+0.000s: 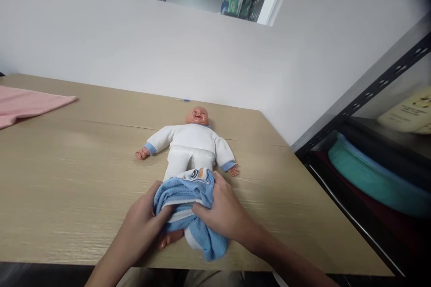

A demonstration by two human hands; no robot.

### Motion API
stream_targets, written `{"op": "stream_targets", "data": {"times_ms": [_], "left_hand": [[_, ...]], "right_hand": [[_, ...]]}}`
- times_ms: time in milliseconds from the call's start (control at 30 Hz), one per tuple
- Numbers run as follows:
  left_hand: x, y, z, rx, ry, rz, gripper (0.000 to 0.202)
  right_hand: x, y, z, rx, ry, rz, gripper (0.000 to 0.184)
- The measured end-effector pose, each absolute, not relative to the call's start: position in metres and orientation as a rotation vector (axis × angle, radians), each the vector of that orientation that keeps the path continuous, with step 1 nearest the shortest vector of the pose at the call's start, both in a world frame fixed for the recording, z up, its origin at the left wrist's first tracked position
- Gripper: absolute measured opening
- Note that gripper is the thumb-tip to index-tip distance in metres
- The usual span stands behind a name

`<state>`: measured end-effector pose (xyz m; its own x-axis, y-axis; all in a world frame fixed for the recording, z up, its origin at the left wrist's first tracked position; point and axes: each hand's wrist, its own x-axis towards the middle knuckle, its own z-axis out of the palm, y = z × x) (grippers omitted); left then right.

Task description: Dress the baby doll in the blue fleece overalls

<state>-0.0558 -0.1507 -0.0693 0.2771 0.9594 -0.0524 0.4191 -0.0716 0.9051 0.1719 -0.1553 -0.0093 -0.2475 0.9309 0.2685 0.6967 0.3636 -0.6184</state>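
On the table lies a baby doll (192, 136) on its back, head away from me, in a white top with blue cuffs and white trousers. A blue terry garment (183, 188) with white trim and a printed patch is bunched around its lower legs. My left hand (146, 217) grips the garment's left side, thumb inside the opening. My right hand (224, 204) grips the right side, its thumb at the same edge. One doll foot (170, 237) shows below the cloth; the other is hidden. What kind of garment it is I cannot tell.
A pink cloth (30, 103) lies at the table's far left. A small blue-and-white object (186, 100) sits near the wall. At right, a dark metal shelf (367, 94) holds a teal basin (373, 179) and a cream-coloured package (409, 110). The wooden table (84, 188) ends close to me.
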Motion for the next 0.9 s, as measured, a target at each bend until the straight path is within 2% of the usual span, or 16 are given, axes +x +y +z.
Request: {"op": "stream_targets", "data": {"times_ms": [100,200,333,467,667,800,900], "left_hand": [[-0.053,-0.137,-0.069,1.664,1.273,0.772,0.036],[-0.048,-0.121,-0.065,1.679,1.308,0.752,0.034],[-0.047,-0.103,-0.056,1.822,1.433,0.704,0.034],[-0.056,-0.106,-0.049,1.839,1.392,0.685,0.035],[-0.077,-0.138,-0.056,1.739,1.287,0.516,0.039],[-0.085,-0.151,-0.064,1.808,1.327,0.363,0.042],[-0.091,-0.155,-0.069,1.882,1.331,0.256,0.039]], "right_hand": [[0.176,-0.142,-0.017,-1.330,-2.036,0.559,0.029],[0.181,-0.124,-0.023,-1.462,-1.999,0.603,0.004],[0.184,-0.101,-0.024,-1.688,-1.989,0.489,0.040],[0.177,-0.103,-0.007,-1.673,-2.036,0.479,0.048],[0.163,-0.133,0.010,-1.574,-2.210,0.843,0.039],[0.157,-0.141,0.004,-1.726,-2.276,0.878,0.045],[0.157,-0.146,0.002,-1.569,-2.268,0.806,0.020]]}}
